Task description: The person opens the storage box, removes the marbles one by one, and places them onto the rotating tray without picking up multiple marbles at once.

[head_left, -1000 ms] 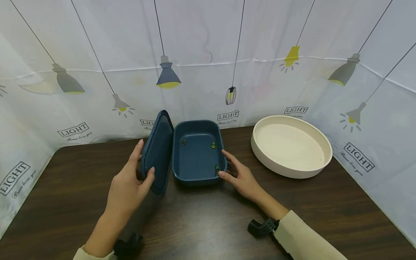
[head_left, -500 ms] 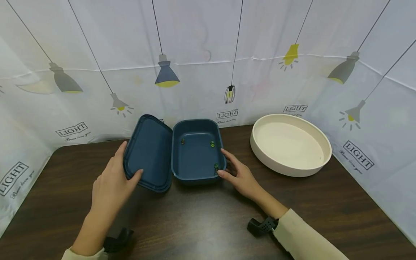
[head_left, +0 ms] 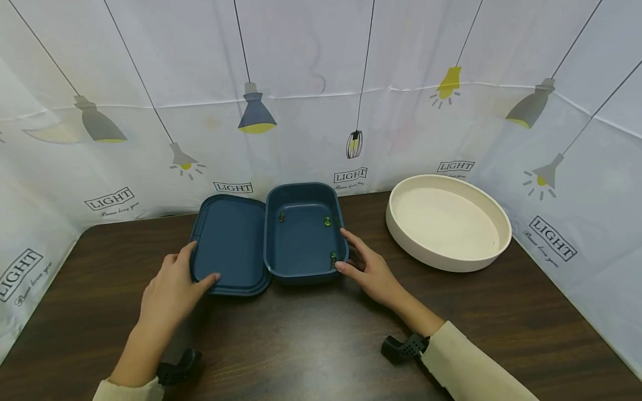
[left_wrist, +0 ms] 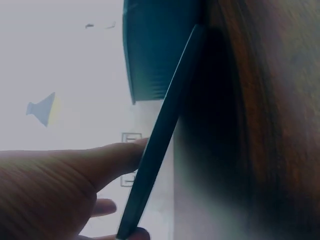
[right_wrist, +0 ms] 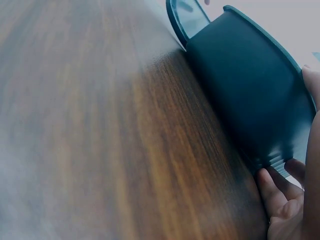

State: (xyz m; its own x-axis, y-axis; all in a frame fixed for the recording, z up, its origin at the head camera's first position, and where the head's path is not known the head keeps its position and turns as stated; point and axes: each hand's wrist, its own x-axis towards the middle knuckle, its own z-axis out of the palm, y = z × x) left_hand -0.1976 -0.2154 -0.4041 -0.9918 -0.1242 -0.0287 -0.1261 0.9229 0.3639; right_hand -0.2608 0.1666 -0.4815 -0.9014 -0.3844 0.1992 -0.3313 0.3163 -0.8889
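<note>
My left hand pinches the left edge of a dark blue lid between thumb and fingers. In the left wrist view the lid slants, its held side raised and its far edge low beside the box. To its right, a dark blue box stands uncovered on the table. My right hand grips its front right side, thumb on the rim and fingers along the outer wall, as the right wrist view shows. Inside lie small shiny pieces, a brownish one, a green one and another green one.
A round cream tray with a raised rim stands on the right of the dark wooden table. Behind the table hangs a white cloth printed with lamps, close to the back of the box.
My left hand has swung the lid from nearly upright beside the box down to the left, so its face now lies almost flat. My right hand and the box have stayed put.
</note>
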